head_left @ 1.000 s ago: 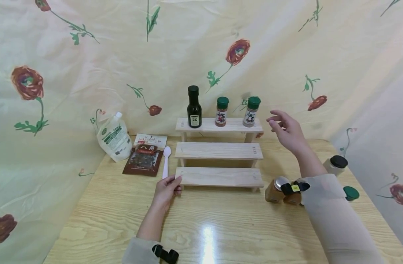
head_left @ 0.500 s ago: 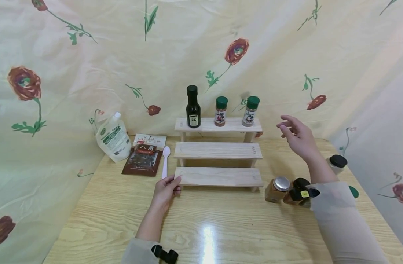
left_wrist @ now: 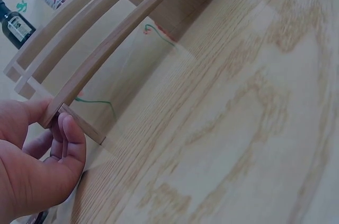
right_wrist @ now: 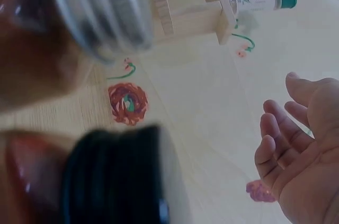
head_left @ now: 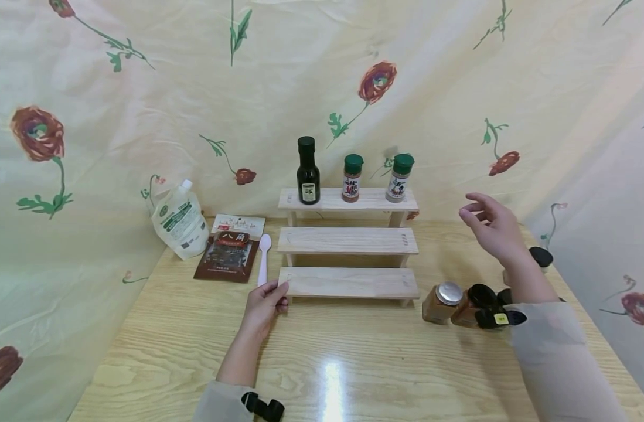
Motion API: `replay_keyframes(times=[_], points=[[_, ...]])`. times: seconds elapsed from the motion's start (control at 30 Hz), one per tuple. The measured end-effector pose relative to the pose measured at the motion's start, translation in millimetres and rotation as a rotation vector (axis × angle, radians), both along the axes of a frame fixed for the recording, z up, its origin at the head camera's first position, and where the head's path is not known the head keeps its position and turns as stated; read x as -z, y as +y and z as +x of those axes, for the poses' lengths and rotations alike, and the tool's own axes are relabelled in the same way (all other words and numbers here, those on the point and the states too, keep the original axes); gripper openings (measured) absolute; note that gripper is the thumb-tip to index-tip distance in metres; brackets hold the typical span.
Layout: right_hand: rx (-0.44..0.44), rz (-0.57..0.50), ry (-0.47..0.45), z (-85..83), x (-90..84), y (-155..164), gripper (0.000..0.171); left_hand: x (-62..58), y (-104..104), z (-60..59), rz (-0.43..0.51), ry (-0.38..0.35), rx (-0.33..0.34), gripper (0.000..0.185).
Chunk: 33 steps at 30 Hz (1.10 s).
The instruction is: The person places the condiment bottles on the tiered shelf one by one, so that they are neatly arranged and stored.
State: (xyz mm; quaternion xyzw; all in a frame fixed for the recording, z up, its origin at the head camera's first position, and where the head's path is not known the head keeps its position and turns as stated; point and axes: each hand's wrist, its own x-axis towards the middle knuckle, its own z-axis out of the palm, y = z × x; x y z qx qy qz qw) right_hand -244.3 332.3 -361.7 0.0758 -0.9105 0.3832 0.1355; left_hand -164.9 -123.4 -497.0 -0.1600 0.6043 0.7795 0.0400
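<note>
- The left hand [head_left: 266, 305] grips the left end of the rack's bottom shelf [head_left: 350, 282]: thumb on top of the board, fingers [left_wrist: 71, 139] curled under its edge, as the left wrist view shows.
- The right hand [head_left: 493, 228] hangs in the air to the right of the rack [head_left: 348, 240], holding nothing; its fingers [right_wrist: 278, 136] are spread and loosely bent, palm open.
- It is well apart from the rack and above the jars on the table's right side.
- Just below and left of that forearm stand a silver-lidded jar [head_left: 442, 302] and a black-lidded jar [head_left: 473, 305], touching each other. Another black-lidded jar [head_left: 539, 258] shows behind the wrist.
- On the rack's top shelf stand a dark bottle [head_left: 307, 171] and two green-capped shakers [head_left: 352, 178] [head_left: 398, 177]; the middle and bottom shelves are bare.
- Left of the rack lie a white spoon [head_left: 263, 258], a brown packet [head_left: 228, 253] and, leaning at the back, a white pouch [head_left: 180, 219].
- All sits on a pale wooden table [head_left: 322, 357] with a glare spot near the front; a cream cloth [head_left: 142, 99] printed with red flowers hangs behind and at both sides.
- Since a second ago the right hand has drawn back to the right and lower, away from the top shelf's right end; the left hand has kept its grip, and nothing on the table has moved.
</note>
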Motion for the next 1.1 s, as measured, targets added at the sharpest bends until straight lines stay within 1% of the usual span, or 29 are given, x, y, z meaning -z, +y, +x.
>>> replay_keyframes(times=[0.17,0.3,0.5,0.73,0.83,1.1], points=[[0.053,0.037,-0.01,7.7,2.0,10,0.055,-0.1,0,-0.4,0.003,0.001,0.001,0.039],[0.075,0.06,-0.006,11.1,5.0,18,0.055,-1.2,-1,-0.6,0.002,-0.003,-0.001,0.039],[0.1,0.068,-0.033,17.6,7.8,30,0.057,-0.2,-1,-1.0,-0.007,-0.018,0.001,0.039],[0.115,0.057,0.01,23.0,13.0,45,0.054,0.5,0,-1.0,-0.013,-0.017,-0.003,0.037],[0.124,0.069,0.016,26.3,15.9,54,0.054,0.8,0,-0.9,-0.014,-0.016,-0.002,0.038],[0.184,0.084,-0.017,35.8,20.1,70,0.058,0.2,1,-0.4,-0.014,-0.012,-0.004,0.035]])
